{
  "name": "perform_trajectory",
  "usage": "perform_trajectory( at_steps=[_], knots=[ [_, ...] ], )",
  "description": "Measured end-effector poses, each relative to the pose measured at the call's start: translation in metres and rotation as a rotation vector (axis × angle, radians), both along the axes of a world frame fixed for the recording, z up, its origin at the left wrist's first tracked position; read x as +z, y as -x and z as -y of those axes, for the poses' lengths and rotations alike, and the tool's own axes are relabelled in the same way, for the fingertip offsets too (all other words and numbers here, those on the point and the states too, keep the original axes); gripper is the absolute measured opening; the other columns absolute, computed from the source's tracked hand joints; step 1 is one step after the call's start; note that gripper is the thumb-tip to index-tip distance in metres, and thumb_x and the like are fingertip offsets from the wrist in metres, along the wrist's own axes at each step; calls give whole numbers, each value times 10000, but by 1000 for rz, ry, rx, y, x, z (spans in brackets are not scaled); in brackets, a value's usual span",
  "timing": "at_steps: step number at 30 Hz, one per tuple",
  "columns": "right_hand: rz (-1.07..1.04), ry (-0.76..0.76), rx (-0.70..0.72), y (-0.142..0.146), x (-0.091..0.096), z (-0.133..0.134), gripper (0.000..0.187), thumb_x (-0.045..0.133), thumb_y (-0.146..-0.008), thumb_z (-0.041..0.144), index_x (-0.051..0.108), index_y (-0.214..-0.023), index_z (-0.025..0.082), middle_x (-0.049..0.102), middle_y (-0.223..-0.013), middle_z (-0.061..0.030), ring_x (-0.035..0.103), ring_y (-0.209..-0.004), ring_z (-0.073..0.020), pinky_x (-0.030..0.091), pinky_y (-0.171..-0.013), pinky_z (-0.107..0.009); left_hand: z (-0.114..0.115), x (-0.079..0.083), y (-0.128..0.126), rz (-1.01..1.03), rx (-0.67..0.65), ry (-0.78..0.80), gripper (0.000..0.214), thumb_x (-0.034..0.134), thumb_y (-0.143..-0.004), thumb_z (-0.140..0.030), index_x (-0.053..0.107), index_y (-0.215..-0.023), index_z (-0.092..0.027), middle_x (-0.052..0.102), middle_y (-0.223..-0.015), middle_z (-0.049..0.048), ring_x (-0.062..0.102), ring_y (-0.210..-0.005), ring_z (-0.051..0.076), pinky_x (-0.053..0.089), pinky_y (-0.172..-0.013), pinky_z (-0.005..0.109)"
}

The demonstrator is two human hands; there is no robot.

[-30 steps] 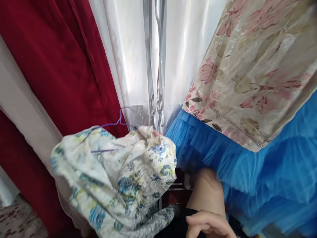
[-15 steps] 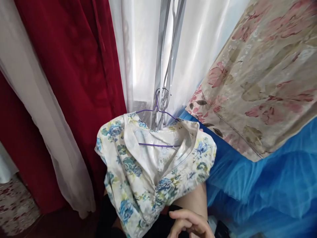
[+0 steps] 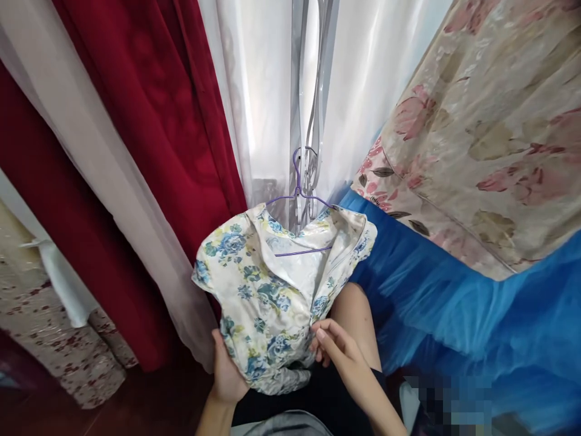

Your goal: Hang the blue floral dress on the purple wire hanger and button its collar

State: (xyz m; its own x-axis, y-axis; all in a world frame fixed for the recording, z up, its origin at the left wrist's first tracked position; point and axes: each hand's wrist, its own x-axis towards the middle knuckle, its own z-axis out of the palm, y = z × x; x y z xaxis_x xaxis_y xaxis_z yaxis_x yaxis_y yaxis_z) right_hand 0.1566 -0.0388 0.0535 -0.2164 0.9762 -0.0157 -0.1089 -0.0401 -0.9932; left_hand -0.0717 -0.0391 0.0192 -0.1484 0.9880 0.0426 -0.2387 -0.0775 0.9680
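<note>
In the head view, red fabric (image 3: 149, 133) and a white curtain (image 3: 267, 109) hang behind, with blue tulle (image 3: 445, 339) to the right. Half a second ago the right hand (image 3: 342, 354) was clear of the floral blouse (image 3: 258, 290); now its thumb and forefinger seem to pinch the front below the neckline, and the left hand (image 3: 229, 375) has appeared at the opposite side, so the garment looks better steadied. The left fingers are hidden behind cloth; their closure cannot be told. White with blue roses, the blouse hangs creased on a purple hanger (image 3: 298, 192) above the lap, its neckline gaping.
</note>
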Motion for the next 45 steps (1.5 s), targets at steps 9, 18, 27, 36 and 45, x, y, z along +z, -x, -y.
perform_trajectory(
  at_steps=[9,18,27,36,45],
  knots=[
    [146,-87,-126,21,-1,-39,412,606,-933,567,535,-770,196,500,-544,42,438,-522,-130,330,-537,-257,7,-1,-10,-50,-251,194,431,757,-690,-287,769,-1108,-182,792,-1024,68,650,-1175,337,418,-1140,484],
    [79,-53,-162,11,-3,-42,268,581,-832,324,446,-625,219,394,-479,69,309,-475,-97,222,-492,-249,-15,-26,-2,-53,-13,221,333,732,-611,-243,759,-933,-159,785,-946,83,683,-1088,355,505,-1020,475],
    [79,2,-246,6,-13,-31,293,692,-774,415,560,-644,188,435,-435,62,329,-423,-90,232,-470,-237,-32,-33,1,-388,605,-238,237,682,-877,-338,649,-1064,-196,676,-1037,74,657,-971,218,538,-888,331],
    [24,-42,-176,27,11,-20,348,761,-779,452,617,-657,160,474,-467,51,342,-430,-75,256,-457,-216,-22,12,-79,-590,43,-342,62,579,-924,-226,639,-931,-211,702,-891,47,671,-867,211,501,-796,290],
    [-26,-168,-297,34,59,-59,313,761,-783,448,669,-688,165,484,-445,46,378,-416,-98,293,-448,-241,-21,11,-77,-688,10,-319,136,589,-788,-112,535,-725,-220,631,-716,17,618,-703,193,445,-690,287]
  ],
)
